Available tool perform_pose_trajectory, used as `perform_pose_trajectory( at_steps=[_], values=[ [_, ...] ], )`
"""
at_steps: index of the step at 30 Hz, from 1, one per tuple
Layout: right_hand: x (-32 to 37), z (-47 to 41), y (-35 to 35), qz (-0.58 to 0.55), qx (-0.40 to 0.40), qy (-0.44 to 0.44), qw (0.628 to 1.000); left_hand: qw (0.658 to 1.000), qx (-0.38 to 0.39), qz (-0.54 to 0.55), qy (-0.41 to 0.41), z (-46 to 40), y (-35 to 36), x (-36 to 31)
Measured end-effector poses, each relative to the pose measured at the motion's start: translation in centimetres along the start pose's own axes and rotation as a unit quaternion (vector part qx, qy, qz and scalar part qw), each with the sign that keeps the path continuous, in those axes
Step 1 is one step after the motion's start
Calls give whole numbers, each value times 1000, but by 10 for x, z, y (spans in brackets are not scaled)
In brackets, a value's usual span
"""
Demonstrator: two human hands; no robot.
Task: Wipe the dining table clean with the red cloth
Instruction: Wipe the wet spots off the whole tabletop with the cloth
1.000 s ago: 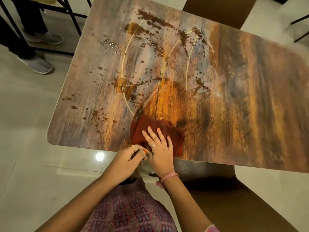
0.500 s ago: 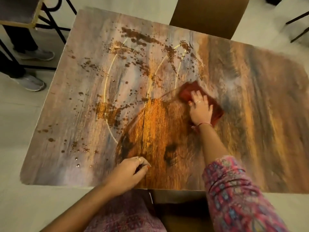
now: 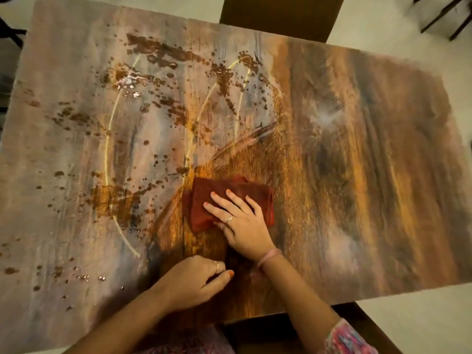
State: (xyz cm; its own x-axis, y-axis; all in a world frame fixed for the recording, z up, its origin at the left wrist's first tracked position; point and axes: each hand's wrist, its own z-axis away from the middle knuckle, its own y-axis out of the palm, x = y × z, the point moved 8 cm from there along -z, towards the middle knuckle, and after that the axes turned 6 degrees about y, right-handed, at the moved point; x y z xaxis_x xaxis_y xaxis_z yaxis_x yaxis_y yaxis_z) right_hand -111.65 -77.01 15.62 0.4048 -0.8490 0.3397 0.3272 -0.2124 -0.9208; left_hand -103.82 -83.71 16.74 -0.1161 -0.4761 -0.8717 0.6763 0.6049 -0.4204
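Note:
The dining table point(image 3: 370, 154) has a streaked brown and grey top. Brown spill spots and droplets point(image 3: 163, 80) cover its left half and far middle. The folded red cloth point(image 3: 204, 200) lies flat near the table's middle front. My right hand point(image 3: 242, 223) presses on the cloth with its fingers spread straight. My left hand point(image 3: 194, 282) rests on the table near the front edge, just left of my right wrist, with fingers loosely curled and nothing in it.
A brown chair point(image 3: 281, 14) stands at the far side of the table, and another chair seat point(image 3: 357, 328) shows below the front edge. Black metal legs point(image 3: 444, 14) stand on the pale floor at the top right.
My right hand has drawn the cloth back from the far middle of the table toward me and leftward. My left hand has stayed near the front edge.

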Motion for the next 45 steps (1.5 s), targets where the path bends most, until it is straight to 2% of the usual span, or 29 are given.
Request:
perform_pose_trajectory(
  at_steps=[2,3,5,8,11,12,14,16,18,20,22,24,26,29,31,32,34,37,39,41,43,45],
  values=[
    [-25,-27,-15,37,-12,-11,999,1000,17,-16,20,-11,-3,-2],
    [-44,-47,-25,45,-23,17,999,999,23,-25,27,-18,-6,-1],
    [-93,-95,-51,29,-42,115,992,998,24,-39,39,-32,-14,-1],
    [-161,-152,-86,-8,-78,276,958,998,-4,-35,49,-53,-29,1],
    [-172,-171,-93,-43,-101,354,929,998,-31,-36,47,-71,-40,6],
    [-158,-166,-88,-44,-109,339,933,997,-38,-38,50,-75,-42,6],
    [-111,-140,-68,-44,-101,235,966,996,-52,-36,58,-79,-46,5],
    [-58,-94,-42,-24,-37,85,995,996,-63,-23,60,-81,-48,8],
    [-31,-53,-22,-5,27,-20,999,996,-64,-15,53,-82,-47,12],
    [-34,-52,-21,1,60,-67,996,997,-58,-11,49,-84,-46,15],
    [-47,-85,-33,23,47,-77,996,997,-52,0,50,-87,-46,19],
    [-77,-137,-54,20,2,-22,1000,997,-47,10,59,-90,-46,20],
    [-133,-194,-84,-6,-48,88,995,996,-56,35,62,-91,-46,21],
    [-210,-253,-126,-48,-89,263,959,987,-116,108,27,-85,-53,29],
    [-220,-267,-130,-68,-100,327,937,978,-146,150,10,-82,-55,33],
    [-207,-264,-126,-71,-108,326,937,975,-152,162,8,-82,-56,35],
    [-161,-241,-107,-61,-114,255,958,972,-154,179,11,-82,-56,37],
    [-73,-169,-63,-34,-48,46,997,971,-155,180,19,-84,-60,36],
    [-38,-125,-36,10,16,-92,996,970,-171,173,25,-84,-63,35],
    [-35,-121,-31,43,40,-174,983,968,-181,170,35,-84,-65,33],
    [-47,-157,-45,80,17,-178,981,964,-182,189,32,-85,-64,35],
    [-78,-218,-70,72,-29,-94,993,960,-184,211,28,-84,-62,38]
  ],
)
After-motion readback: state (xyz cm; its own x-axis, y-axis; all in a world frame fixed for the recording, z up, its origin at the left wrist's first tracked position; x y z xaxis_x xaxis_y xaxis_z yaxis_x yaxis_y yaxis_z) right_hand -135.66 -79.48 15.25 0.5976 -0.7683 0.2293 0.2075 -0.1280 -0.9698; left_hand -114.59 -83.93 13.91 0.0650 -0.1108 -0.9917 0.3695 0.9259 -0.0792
